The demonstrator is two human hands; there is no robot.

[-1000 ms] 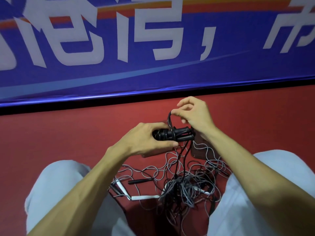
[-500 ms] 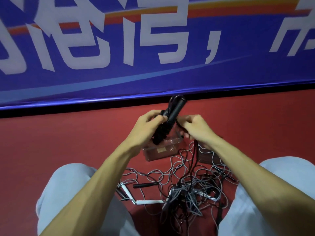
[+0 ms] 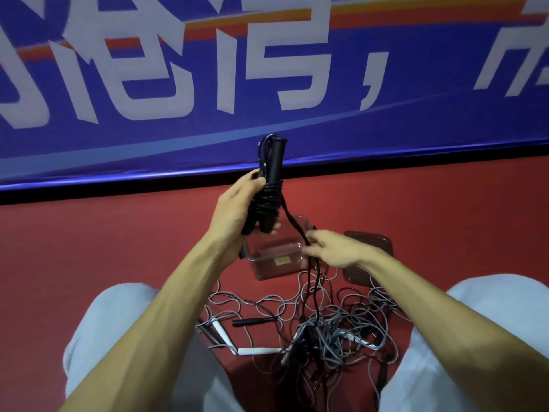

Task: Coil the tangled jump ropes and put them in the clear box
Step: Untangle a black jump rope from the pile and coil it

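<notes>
My left hand [image 3: 234, 209] grips a black jump rope bundle [image 3: 267, 188], its two handles held upright with cord wound round their middle. A loose black cord [image 3: 292, 221] runs from the wrap down to my right hand [image 3: 335, 248], which pinches it just above the floor. The clear box [image 3: 276, 257] stands on the red floor right below both hands. Nearer me lies a tangle of grey and black ropes [image 3: 323, 328] with a white handle [image 3: 258, 350] and a black handle [image 3: 252, 321].
The box's clear lid [image 3: 374, 245] lies on the floor to the right of the box, partly behind my right hand. A blue banner wall [image 3: 267, 84] rises just beyond the box. My knees in light trousers [image 3: 118, 337] flank the tangle.
My left hand has raised the black handles from level to upright and higher. My right hand has dropped from above the bundle to beside the box, drawing the loose cord down.
</notes>
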